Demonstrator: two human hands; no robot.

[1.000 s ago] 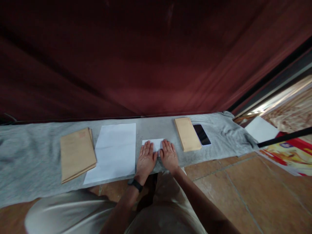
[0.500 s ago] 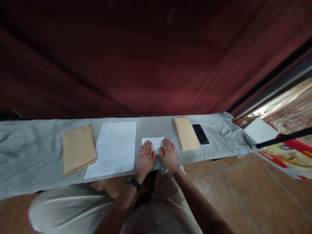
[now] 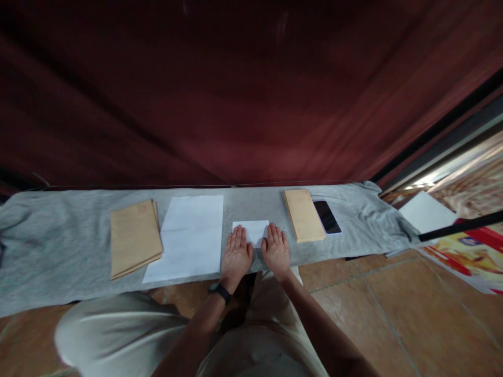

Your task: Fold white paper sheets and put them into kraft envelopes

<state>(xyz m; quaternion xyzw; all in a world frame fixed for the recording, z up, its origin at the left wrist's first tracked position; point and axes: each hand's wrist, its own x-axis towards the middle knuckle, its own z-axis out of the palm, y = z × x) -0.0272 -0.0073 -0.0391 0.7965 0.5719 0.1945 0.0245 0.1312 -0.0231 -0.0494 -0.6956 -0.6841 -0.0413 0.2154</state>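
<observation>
A small white piece of paper [image 3: 254, 231], perhaps folded, lies on the grey cloth in front of me. My left hand [image 3: 237, 256] rests flat over its left end, fingers stretched out. Over its right end lies my right hand [image 3: 276, 252], flat too, with the fingers pointing away from me. Parts of the paper are hidden beneath both hands. Left of them is a larger stack or sheet of white paper [image 3: 192, 235]. Several brown envelopes [image 3: 135, 235] partly overlap that paper's left edge. To the right stands a neat stack of tan envelopes [image 3: 303, 214].
A dark-screened phone [image 3: 327, 217] lies against the right stack. The grey cloth [image 3: 58, 241] covers a long narrow bench, with a dark red curtain [image 3: 251, 104] behind. A colourful box [image 3: 467, 251] and a white board [image 3: 427, 212] are beyond the right end, above the tiled floor [image 3: 373, 298].
The view has shifted slightly, so everything sits a little further right. My hands stay flat on the small paper, the right one slightly nearer its edge.
</observation>
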